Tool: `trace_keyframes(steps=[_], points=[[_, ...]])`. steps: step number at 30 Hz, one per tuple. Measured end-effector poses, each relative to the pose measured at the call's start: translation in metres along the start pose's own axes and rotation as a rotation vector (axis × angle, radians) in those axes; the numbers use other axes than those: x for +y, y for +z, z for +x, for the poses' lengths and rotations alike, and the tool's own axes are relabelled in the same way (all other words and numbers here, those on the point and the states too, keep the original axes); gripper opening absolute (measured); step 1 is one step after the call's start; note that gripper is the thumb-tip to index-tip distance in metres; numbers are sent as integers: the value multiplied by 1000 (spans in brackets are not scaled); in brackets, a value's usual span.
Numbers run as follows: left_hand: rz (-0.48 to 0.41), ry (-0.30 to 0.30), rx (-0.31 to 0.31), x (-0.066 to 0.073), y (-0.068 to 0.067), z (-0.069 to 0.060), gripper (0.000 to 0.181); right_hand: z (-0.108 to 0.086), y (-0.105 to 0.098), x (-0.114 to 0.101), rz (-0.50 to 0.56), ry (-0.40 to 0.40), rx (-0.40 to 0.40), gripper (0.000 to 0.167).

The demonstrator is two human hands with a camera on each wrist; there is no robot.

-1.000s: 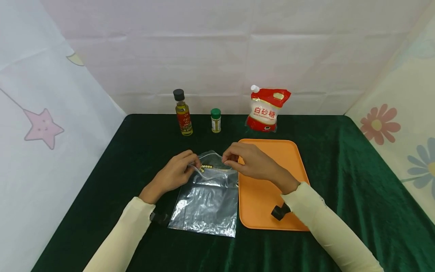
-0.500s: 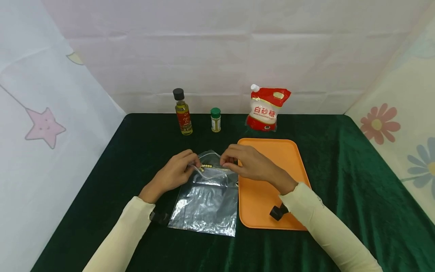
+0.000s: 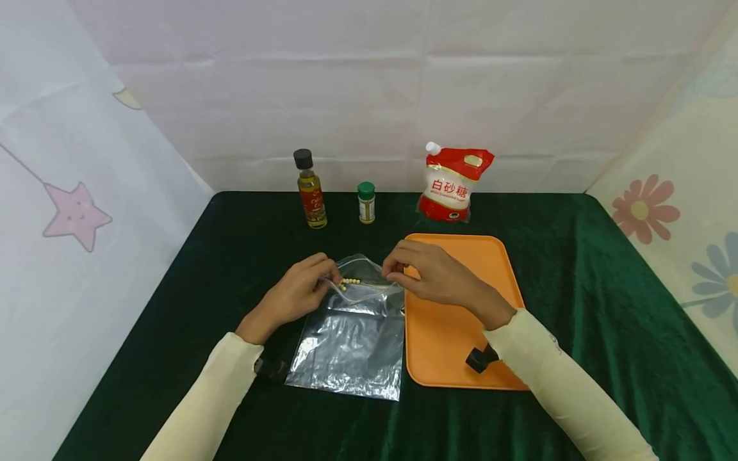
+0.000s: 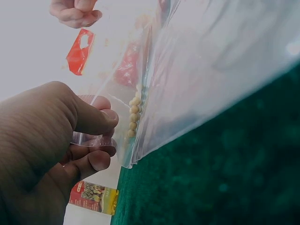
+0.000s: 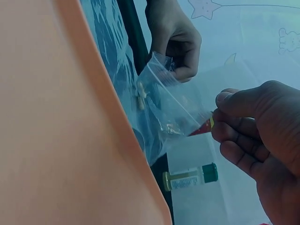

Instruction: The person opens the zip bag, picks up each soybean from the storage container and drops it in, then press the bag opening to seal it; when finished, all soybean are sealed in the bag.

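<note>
A clear zip-lock bag [image 3: 354, 346] lies on the green cloth, its mouth spread at the far end. A row of pale yellow beads [image 4: 133, 115] shows inside near the mouth. My left hand [image 3: 300, 288] pinches the left side of the bag's mouth between thumb and fingers. My right hand [image 3: 429, 272] has thumb and forefinger together at the right side of the mouth, pinching the rim of the film there. In the right wrist view, something small and shiny sits in the bag; its kind is unclear.
An orange tray [image 3: 455, 346] lies right beside the bag, under my right forearm. Along the back stand an oil bottle [image 3: 312, 198], a small green-capped jar [image 3: 366, 205] and a red sugar pouch [image 3: 450, 189] with a white spout cap. Dark green cloth covers the table [image 3: 230, 256].
My right hand shifts slightly left, then back to the right and a little farther than before. The left hand keeps its grip on the bag, which stays in place.
</note>
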State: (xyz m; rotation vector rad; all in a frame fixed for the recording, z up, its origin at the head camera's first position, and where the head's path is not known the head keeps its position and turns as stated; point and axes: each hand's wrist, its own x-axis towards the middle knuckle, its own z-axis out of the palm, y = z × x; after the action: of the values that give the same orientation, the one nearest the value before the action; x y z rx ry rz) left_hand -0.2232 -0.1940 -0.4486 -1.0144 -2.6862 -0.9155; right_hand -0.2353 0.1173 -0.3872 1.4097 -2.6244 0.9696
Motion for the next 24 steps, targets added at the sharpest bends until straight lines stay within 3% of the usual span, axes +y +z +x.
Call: trace_keyframes(steps=[12, 18, 24], points=[[0, -4, -4, 0, -1, -1, 22, -35, -26, 11, -175, 130, -97, 9], [3, -14, -11, 1, -1, 0, 21, -51, -40, 16, -241, 203, -221, 10], [5, -14, -14, 1, -1, 1, 20, -68, -49, 21, -271, 277, -400, 13]])
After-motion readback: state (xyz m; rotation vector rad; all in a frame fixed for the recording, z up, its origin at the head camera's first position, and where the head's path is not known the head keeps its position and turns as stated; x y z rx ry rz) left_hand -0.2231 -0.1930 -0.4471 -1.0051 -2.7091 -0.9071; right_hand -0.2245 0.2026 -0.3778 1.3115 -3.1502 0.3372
